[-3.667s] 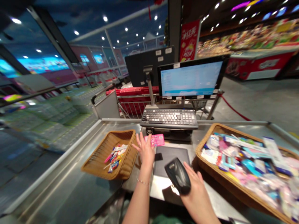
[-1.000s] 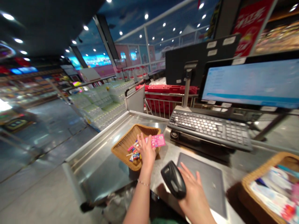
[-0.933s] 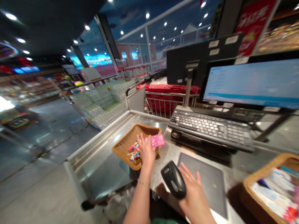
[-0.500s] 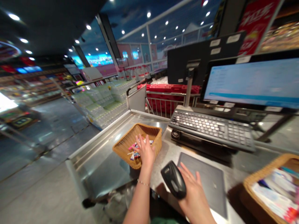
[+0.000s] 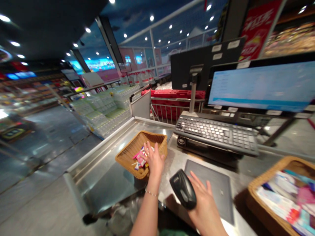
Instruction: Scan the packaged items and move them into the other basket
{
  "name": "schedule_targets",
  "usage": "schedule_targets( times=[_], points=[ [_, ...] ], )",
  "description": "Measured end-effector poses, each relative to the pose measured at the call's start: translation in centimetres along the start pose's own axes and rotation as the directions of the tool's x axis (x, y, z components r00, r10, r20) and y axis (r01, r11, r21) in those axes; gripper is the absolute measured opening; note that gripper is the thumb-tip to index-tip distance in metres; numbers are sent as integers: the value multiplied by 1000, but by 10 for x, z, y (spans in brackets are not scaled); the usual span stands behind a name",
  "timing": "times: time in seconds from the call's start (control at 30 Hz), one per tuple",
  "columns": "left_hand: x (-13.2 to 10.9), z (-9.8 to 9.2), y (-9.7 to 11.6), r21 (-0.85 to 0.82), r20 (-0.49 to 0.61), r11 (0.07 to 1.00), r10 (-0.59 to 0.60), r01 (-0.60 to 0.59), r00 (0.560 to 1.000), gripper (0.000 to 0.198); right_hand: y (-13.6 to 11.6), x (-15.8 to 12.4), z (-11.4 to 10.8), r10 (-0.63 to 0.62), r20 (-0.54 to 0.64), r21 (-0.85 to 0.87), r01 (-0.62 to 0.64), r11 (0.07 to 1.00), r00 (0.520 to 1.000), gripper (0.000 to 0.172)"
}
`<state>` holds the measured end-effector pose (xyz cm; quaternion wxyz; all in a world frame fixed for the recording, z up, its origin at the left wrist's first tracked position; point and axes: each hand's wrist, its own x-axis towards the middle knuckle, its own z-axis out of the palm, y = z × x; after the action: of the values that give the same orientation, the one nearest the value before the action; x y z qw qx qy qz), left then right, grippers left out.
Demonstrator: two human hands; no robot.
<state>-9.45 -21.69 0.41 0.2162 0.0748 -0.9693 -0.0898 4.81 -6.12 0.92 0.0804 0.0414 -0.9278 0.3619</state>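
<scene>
Right hand (image 5: 204, 209) closed around a black handheld barcode scanner (image 5: 183, 189), above a dark pad (image 5: 211, 186); left hand (image 5: 154, 160) open over small colourful packets (image 5: 140, 159) in a wicker basket (image 5: 125, 160) on the steel counter (image 5: 110, 183); keyboard (image 5: 216, 132) beyond; larger wicker basket (image 5: 251, 196) off right.

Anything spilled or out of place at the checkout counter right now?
Nothing stands out. The small packets lie inside the wicker basket under the left hand, the large basket holds its goods, and the right hand grips the scanner.
</scene>
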Motion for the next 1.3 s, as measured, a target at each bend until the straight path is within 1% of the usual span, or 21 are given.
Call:
schedule_targets(
  times=[0.17,0.4,0.6,0.83,1.03,1.3],
  points=[
    [-2,2,5,-4,10,1000,19,-19,1000,65,2,-4,-2,4,-17,-7,-5,1000,1000,49],
    [-6,-3,15,-5,8,998,55,-55,998,63,3,-9,-8,24,-42,-10,-24,1000,999,50],
    [-9,-4,24,-11,28,997,81,-81,996,62,7,-14,-10,47,-56,-9,-47,999,997,50],
    [-10,-5,34,-21,63,992,122,-121,991,63,11,-19,-12,52,-94,-31,-56,998,994,54],
    [-13,-4,43,-21,58,987,159,-158,986,63,12,-23,-14,56,-129,-43,-62,997,990,56],
    [-18,-4,53,-47,88,981,190,-186,978,62,16,-29,-15,70,-172,-64,-82,995,983,54]
  ],
)
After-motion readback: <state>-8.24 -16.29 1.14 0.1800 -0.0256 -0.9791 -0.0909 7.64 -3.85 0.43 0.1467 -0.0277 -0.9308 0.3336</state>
